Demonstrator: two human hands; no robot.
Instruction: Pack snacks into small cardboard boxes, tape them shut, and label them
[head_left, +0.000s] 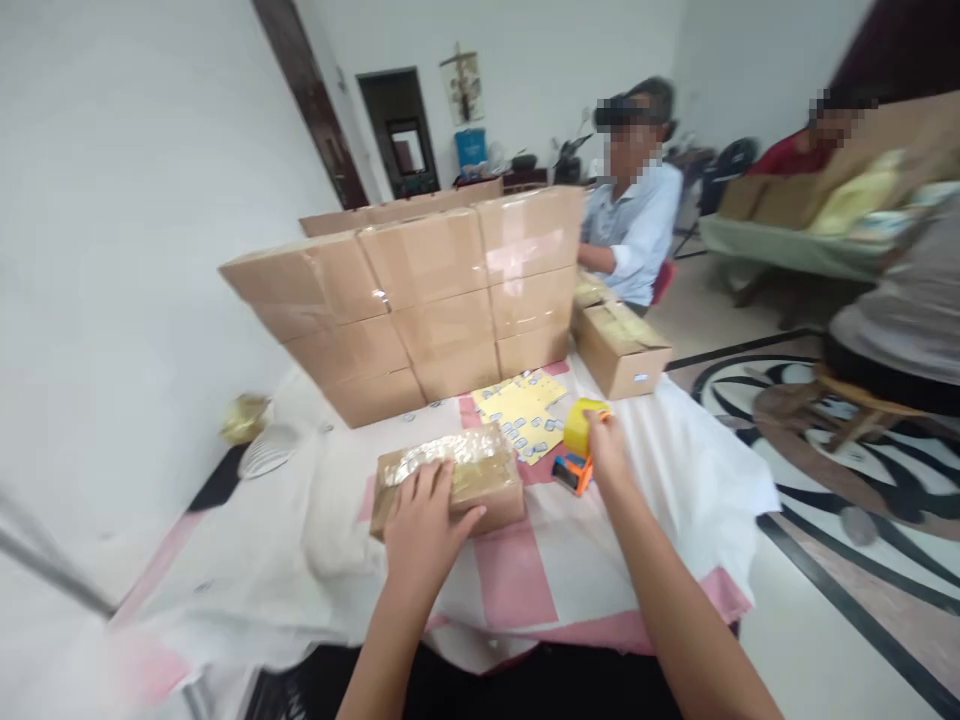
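Observation:
My left hand [425, 515] lies with fingers spread on the top and near side of a small cardboard box [487, 490]. Shiny clear tape runs over the top of that box. To the right of it, my right hand [609, 452] grips a tape dispenser [574, 472] with an orange and blue body and a yellow roll. The dispenser is just above or touching the tablecloth; I cannot tell which. Behind the box and dispenser lies a yellow sheet with small printed labels [529, 410].
Stacked cardboard boxes [442, 300] form a wall across the back of the table. Another taped box [622, 350] stands at the right rear. A white and pink cloth [517, 580] covers the table. One person [634, 210] sits behind the boxes; others are at a table on the right.

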